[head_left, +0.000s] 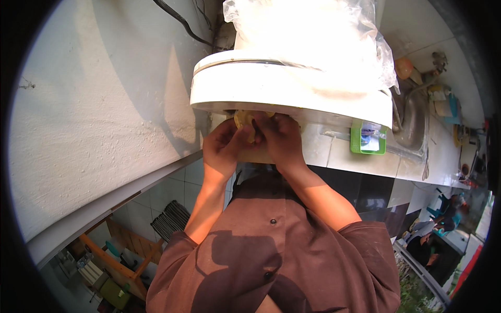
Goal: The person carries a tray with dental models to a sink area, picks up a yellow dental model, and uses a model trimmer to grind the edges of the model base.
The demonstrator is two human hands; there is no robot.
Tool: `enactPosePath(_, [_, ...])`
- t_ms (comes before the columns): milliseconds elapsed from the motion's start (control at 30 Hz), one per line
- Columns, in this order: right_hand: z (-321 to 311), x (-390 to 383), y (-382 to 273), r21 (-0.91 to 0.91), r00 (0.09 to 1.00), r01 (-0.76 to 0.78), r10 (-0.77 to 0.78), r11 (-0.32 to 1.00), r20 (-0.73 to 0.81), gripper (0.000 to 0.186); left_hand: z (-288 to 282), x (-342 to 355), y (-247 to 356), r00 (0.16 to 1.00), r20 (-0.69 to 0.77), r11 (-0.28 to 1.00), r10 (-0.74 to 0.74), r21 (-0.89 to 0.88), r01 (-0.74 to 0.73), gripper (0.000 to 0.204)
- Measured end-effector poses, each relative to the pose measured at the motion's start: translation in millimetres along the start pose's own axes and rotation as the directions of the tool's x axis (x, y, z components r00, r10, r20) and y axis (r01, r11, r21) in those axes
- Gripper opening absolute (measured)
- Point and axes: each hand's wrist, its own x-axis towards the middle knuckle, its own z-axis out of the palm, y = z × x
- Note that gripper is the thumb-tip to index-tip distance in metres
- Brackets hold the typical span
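Both my hands meet just under the rim of a big white tub (282,86), which blocks much of the view. My left hand (223,146) and my right hand (284,141) are closed together on a lump of yellow dough (243,121). Only a small part of the dough shows between my fingers and the tub's edge. A clear plastic bag (313,36) of pale contents lies in the tub. My brown sleeves and shirt fill the lower middle.
A tiled counter (334,156) runs to the right with a green basket (368,138), a steel sink (412,117) and small items beyond. A white wall (99,104) is on the left. Wooden shelving (120,261) stands lower left. A person (443,219) sits far right.
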Motion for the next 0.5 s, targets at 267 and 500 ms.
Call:
enactPosePath(267, [2.1, 3.1, 4.9, 0.007, 0.998, -0.039, 0.039, 0.999, 0.047, 0.031, -1.1, -1.3, -1.0, 0.998, -0.062, 1.000, 0.006, 0.011, -0.005, 0.018])
enactPosePath(500, [2.3, 4.5, 2.6, -0.029, 0.999, -0.028, 0.029, 0.999, 0.046, 0.031, 0.3, -4.4, -0.6, 0.995, -0.093, 1.000, -0.023, -0.019, 0.021, 0.019])
